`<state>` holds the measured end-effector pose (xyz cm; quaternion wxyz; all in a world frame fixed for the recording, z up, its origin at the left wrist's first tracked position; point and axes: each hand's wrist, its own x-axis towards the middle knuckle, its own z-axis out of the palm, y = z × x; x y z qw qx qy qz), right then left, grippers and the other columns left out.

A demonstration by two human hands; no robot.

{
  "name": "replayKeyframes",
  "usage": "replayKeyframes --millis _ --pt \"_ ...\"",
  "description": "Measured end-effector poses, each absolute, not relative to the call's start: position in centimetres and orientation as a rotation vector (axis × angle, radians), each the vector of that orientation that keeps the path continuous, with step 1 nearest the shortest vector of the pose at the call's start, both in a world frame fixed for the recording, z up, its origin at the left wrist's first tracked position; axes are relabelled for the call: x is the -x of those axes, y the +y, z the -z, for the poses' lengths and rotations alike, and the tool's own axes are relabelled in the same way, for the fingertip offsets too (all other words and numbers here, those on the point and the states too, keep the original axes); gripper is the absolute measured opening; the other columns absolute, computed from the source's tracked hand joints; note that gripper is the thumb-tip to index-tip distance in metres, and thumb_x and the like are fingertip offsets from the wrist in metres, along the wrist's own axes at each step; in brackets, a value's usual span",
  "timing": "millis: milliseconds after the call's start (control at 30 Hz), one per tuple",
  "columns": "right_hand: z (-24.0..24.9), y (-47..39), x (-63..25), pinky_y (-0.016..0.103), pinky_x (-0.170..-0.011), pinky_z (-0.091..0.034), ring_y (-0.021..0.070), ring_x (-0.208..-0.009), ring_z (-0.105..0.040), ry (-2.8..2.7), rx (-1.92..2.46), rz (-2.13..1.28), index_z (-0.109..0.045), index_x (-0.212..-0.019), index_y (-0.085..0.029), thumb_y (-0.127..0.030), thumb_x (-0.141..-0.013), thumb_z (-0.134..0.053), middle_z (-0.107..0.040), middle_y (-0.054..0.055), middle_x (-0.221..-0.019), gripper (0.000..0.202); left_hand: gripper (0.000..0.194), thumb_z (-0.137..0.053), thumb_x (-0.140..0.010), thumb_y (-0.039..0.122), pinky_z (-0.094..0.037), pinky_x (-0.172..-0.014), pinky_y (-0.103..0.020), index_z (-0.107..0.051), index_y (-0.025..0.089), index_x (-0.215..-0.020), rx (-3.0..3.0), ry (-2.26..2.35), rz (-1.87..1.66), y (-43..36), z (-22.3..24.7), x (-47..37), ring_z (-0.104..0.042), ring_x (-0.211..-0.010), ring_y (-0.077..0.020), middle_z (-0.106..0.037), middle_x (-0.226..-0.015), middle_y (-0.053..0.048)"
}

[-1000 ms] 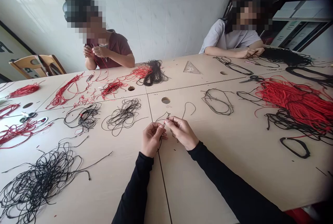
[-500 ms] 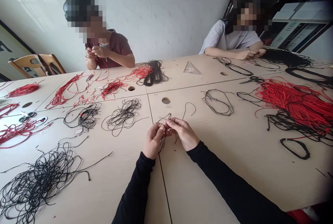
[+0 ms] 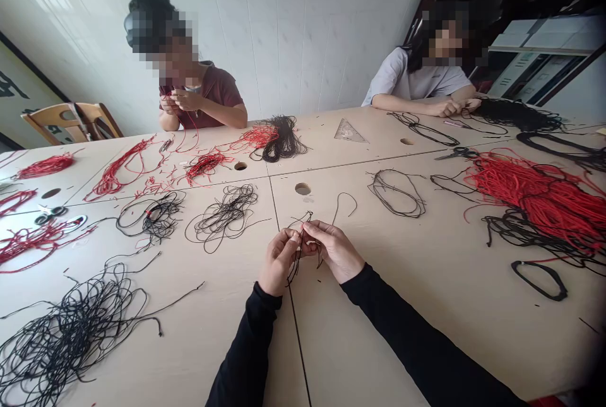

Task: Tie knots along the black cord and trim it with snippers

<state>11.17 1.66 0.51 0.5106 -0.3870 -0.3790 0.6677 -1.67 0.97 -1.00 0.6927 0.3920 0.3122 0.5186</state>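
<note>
Thin black cord (image 3: pixel 294 268) runs between my two hands, its ends hanging below and a small loop poking up above the fingertips. My left hand (image 3: pixel 279 262) pinches it between thumb and forefinger. Close beside it, my right hand (image 3: pixel 335 250) is closed on the same cord with thumb and fingers, the fingertips of both hands nearly touching. The exact knot or crossing is hidden by my fingers. A curved black strand (image 3: pixel 351 195) lies on the table just beyond my right hand.
Black cord bundles (image 3: pixel 71 331) and a loose coil (image 3: pixel 398 192) lie around me on the table (image 3: pixel 379 337). A red cord pile (image 3: pixel 534 195) and scissors (image 3: pixel 457 153) are at right, a clear triangle ruler (image 3: pixel 349 130) further back. Two people sit opposite, handling cord.
The view has tilted slightly, so the scene sits a little lower. My hands stay together on the black cord with hardly any shift of the fingers.
</note>
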Motion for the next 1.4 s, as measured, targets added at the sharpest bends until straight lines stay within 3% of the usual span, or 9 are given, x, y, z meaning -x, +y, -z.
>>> replayKeyframes --millis 233,367,467,667,800,933,1067,1233,1400 --pt "-0.66 1.59 -11.21 0.027 -0.061 -0.043 0.0123 -0.065 -0.049 -1.157 1.009 -1.488 -0.062 -0.074 -0.014 -0.047 -0.073 -0.067 -0.055 0.001 -0.069 0.033 0.03 -0.068 -0.074 0.038 -0.055 -0.064 -0.033 -0.06 0.015 -0.091 -0.863 0.843 -1.285 1.04 0.87 1.99 -0.062 -0.068 -0.0146 -0.062 -0.079 -0.003" --pt "-0.75 1.48 -11.06 0.029 -0.065 -0.044 0.0131 -0.065 -0.049 -1.273 1.011 -1.474 -0.061 -0.072 -0.014 -0.048 -0.075 -0.064 -0.054 0.0 -0.067 0.034 0.03 -0.069 -0.073 0.04 -0.053 -0.058 -0.029 -0.059 0.013 -0.079 -0.898 0.887 -1.344 1.1 1.11 1.81 -0.061 -0.057 -0.0128 -0.062 -0.069 -0.002" --pt "-0.8 1.39 -11.04 0.029 -0.067 -0.043 0.0131 -0.067 -0.049 -1.35 1.01 -1.436 -0.062 -0.072 -0.014 -0.045 -0.08 -0.06 -0.056 0.001 -0.067 0.032 0.031 -0.069 -0.074 0.04 -0.053 -0.058 -0.029 -0.053 0.014 -0.069 -0.904 0.89 -1.396 1.16 1.34 1.83 -0.059 -0.055 -0.0114 -0.06 -0.063 0.0" --pt "-0.71 1.28 -11.22 0.029 -0.068 -0.043 0.0138 -0.068 -0.051 -1.412 1.027 -1.354 -0.062 -0.076 -0.016 -0.045 -0.083 -0.056 -0.06 0.003 -0.074 0.031 0.033 -0.07 -0.072 0.042 -0.053 -0.058 -0.029 -0.053 0.015 -0.068 -0.856 0.98 -1.437 1.26 0.78 2.33 -0.06 -0.057 -0.0124 -0.06 -0.065 -0.001" --pt "-0.55 1.27 -11.34 0.026 -0.056 -0.041 0.0132 -0.062 -0.049 -1.408 1.097 -1.329 -0.061 -0.084 -0.016 -0.048 -0.082 -0.055 -0.056 0.001 -0.069 0.032 0.035 -0.068 -0.071 0.046 -0.054 -0.055 -0.028 -0.058 0.013 -0.07 -0.823 1.005 -1.403 1.32 0.65 2.33 -0.058 -0.059 -0.0119 -0.059 -0.068 -0.002" --pt "-0.54 1.25 -11.28 0.024 -0.047 -0.031 0.0103 -0.05 -0.037 -1.439 1.171 -1.249 -0.061 -0.088 -0.017 -0.046 -0.085 -0.05 -0.046 -0.003 -0.06 0.031 0.034 -0.067 -0.073 0.046 -0.054 -0.055 -0.028 -0.056 0.014 -0.067 -0.899 1.037 -1.437 1.29 0.9 2.16 -0.056 -0.057 -0.0108 -0.056 -0.064 0.0" --pt "-0.83 1.14 -11.07 0.026 -0.053 -0.034 0.0111 -0.054 -0.038 -1.546 1.159 -1.08 -0.062 -0.081 -0.018 -0.039 -0.088 -0.047 -0.053 0.0 -0.067 0.026 0.034 -0.067 -0.073 0.046 -0.054 -0.056 -0.028 -0.055 0.014 -0.066 -0.87 1.05 -1.472 1.45 1.08 2.34 -0.056 -0.055 -0.0109 -0.056 -0.062 0.0" --pt "-0.88 1.12 -11.11 0.027 -0.055 -0.038 0.0132 -0.056 -0.045 -1.473 1.193 -1.086 -0.061 -0.082 -0.018 -0.04 -0.087 -0.049 -0.058 0.001 -0.069 0.025 0.041 -0.061 -0.076 0.052 -0.053 -0.054 -0.03 -0.061 0.012 -0.079 -0.762 0.929 -1.262 1.49 0.95 2.55 -0.059 -0.058 -0.0143 -0.061 -0.066 -0.005" --pt "-1.22 1.0 -10.94 0.026 -0.051 -0.042 0.0132 -0.055 -0.048 -1.406 1.134 -1.23 -0.059 -0.08 -0.018 -0.04 -0.084 -0.051 -0.056 0.0 -0.064 0.024 0.032 -0.07 -0.071 0.042 -0.052 -0.053 -0.028 -0.061 0.013 -0.079 -0.818 0.893 -1.238 1.22 0.83 2.11 -0.057 -0.057 -0.0119 -0.06 -0.069 -0.002"
